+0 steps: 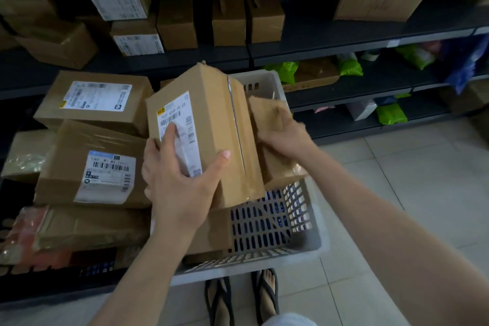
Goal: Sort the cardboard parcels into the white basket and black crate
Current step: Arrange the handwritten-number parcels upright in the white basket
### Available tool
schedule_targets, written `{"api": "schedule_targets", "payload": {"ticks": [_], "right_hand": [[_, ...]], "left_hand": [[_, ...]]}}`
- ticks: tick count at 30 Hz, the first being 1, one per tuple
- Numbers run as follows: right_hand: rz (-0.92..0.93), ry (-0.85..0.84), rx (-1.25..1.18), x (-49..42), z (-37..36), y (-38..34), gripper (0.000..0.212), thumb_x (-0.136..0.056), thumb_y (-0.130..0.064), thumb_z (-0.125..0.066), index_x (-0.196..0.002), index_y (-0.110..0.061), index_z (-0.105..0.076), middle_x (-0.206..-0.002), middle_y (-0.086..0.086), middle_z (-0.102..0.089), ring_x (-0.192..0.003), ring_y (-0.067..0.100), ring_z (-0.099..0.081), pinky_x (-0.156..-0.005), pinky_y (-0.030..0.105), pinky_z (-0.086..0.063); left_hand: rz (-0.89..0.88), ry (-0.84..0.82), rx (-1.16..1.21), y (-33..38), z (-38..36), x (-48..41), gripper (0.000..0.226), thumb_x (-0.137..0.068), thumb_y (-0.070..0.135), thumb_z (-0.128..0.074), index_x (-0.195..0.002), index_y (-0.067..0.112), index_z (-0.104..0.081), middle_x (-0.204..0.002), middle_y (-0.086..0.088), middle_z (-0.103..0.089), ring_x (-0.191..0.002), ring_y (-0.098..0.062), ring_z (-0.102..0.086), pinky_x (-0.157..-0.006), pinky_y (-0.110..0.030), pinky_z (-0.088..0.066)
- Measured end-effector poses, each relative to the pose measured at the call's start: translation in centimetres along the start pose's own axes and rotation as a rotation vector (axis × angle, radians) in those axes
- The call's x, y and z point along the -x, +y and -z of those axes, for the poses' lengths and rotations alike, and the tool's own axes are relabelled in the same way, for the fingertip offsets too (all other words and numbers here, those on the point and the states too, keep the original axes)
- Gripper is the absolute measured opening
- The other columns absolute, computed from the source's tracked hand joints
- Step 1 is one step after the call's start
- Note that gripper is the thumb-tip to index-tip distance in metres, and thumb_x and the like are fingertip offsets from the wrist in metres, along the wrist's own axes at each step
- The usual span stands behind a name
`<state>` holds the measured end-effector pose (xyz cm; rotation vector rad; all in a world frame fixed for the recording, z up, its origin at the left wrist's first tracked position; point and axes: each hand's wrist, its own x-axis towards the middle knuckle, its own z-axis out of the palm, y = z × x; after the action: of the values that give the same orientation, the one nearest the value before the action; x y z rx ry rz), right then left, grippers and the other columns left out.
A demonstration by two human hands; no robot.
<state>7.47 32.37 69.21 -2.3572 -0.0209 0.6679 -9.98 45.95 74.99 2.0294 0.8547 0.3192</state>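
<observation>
A tall cardboard parcel (211,119) with a white shipping label stands tilted in the white basket (304,235). My left hand (180,174) grips its near labelled side, thumb across the front. My right hand (285,135) holds a smaller crumpled brown parcel (272,124) beside it, over the basket's right half. Another cardboard box (211,233) lies lower in the basket. To the left, the black crate (53,278) holds several labelled cardboard parcels (98,167), stacked above its rim.
Dark shelving (344,42) runs across the back with several cardboard boxes (177,24) on top and green mailer bags (391,114) on lower shelves at right. Light floor tiles (410,180) lie to the right. My feet in sandals (243,296) stand at the basket's near edge.
</observation>
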Motion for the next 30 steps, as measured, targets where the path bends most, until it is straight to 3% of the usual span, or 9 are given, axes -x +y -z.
{"api": "schedule_targets", "payload": {"ticks": [4, 7, 13, 17, 22, 26, 28, 30], "right_hand": [[0.134, 0.274, -0.017, 0.8, 5.9, -2.5, 0.099, -0.071, -0.056, -0.069, -0.147, -0.043, -0.007, -0.137, 0.015, -0.031, -0.115, 0.039, -0.044, -0.096, 0.053, -0.045], [0.113, 0.480, -0.136, 1.2, 8.7, -1.7, 0.101, -0.069, -0.057, -0.068, -0.147, -0.044, -0.005, -0.140, 0.015, -0.030, -0.119, 0.038, -0.042, -0.099, 0.055, -0.041], [0.067, 0.700, -0.230, 2.6, 12.1, 1.2, 0.102, -0.072, -0.054, -0.068, -0.148, -0.046, -0.001, -0.146, 0.013, -0.023, -0.128, 0.036, -0.035, -0.104, 0.054, -0.035], [0.082, 0.673, -0.238, 2.9, 12.2, 2.2, 0.104, -0.073, -0.053, -0.070, -0.148, -0.047, 0.002, -0.147, 0.013, -0.022, -0.127, 0.036, -0.037, -0.102, 0.054, -0.038], [0.073, 0.518, -0.377, 2.9, 10.1, 2.8, 0.096, -0.074, -0.048, -0.072, -0.146, -0.048, -0.009, -0.139, 0.007, -0.030, -0.113, 0.029, -0.043, -0.096, 0.049, -0.043], [0.103, 0.361, -0.552, 2.7, 8.4, 2.6, 0.087, -0.079, -0.039, -0.070, -0.147, -0.048, -0.016, -0.137, 0.001, -0.036, -0.112, 0.024, -0.044, -0.088, 0.038, -0.040], [0.098, 0.293, -0.641, 2.7, 7.8, 2.7, 0.084, -0.081, -0.033, -0.069, -0.148, -0.045, -0.020, -0.136, -0.001, -0.038, -0.112, 0.022, -0.045, -0.087, 0.035, -0.038], [0.101, 0.254, -0.660, 2.8, 7.3, 2.9, 0.082, -0.081, -0.031, -0.070, -0.147, -0.043, -0.023, -0.138, -0.001, -0.040, -0.113, 0.021, -0.045, -0.087, 0.034, -0.038]], "left_hand": [[-0.127, -0.075, -0.254, 1.5, -1.1, 2.4, 0.107, -0.055, 0.085, -0.049, -0.143, 0.050, 0.001, -0.158, 0.008, 0.009, -0.146, -0.022, 0.006, -0.113, -0.056, -0.006], [-0.038, -0.259, -0.224, 1.9, -3.7, 3.9, 0.110, -0.055, 0.088, -0.044, -0.142, 0.052, 0.011, -0.157, 0.012, 0.015, -0.146, -0.021, 0.010, -0.114, -0.057, -0.005], [-0.101, -0.393, -0.538, 1.6, -8.1, 4.8, 0.104, -0.069, 0.086, -0.039, -0.147, 0.039, 0.012, -0.158, -0.008, 0.014, -0.145, -0.035, 0.009, -0.113, -0.059, -0.008], [-0.108, -0.442, -0.707, -1.6, -10.1, 5.5, 0.103, -0.069, 0.090, -0.026, -0.145, 0.039, 0.022, -0.155, -0.016, 0.020, -0.144, -0.041, 0.007, -0.112, -0.059, -0.012], [0.002, -0.468, -0.803, -3.6, -11.9, 6.4, 0.097, -0.072, 0.088, -0.018, -0.147, 0.037, 0.016, -0.154, -0.021, 0.020, -0.142, -0.044, 0.004, -0.109, -0.060, -0.018], [-0.034, -0.581, -0.863, -5.3, -13.4, 6.3, 0.082, -0.070, 0.078, 0.010, -0.136, 0.035, 0.034, -0.153, -0.022, 0.028, -0.142, -0.044, 0.017, -0.110, -0.064, -0.007], [-0.107, -0.609, -0.914, -5.9, -13.5, 5.1, 0.078, -0.068, 0.071, 0.021, -0.136, 0.035, 0.034, -0.147, -0.019, 0.035, -0.141, -0.041, 0.023, -0.109, -0.066, 0.003], [-0.184, -0.703, -0.937, -6.8, -13.7, 3.9, 0.072, -0.079, 0.066, 0.016, -0.142, 0.033, 0.028, -0.146, -0.016, 0.035, -0.140, -0.036, 0.027, -0.109, -0.064, 0.009]]}}
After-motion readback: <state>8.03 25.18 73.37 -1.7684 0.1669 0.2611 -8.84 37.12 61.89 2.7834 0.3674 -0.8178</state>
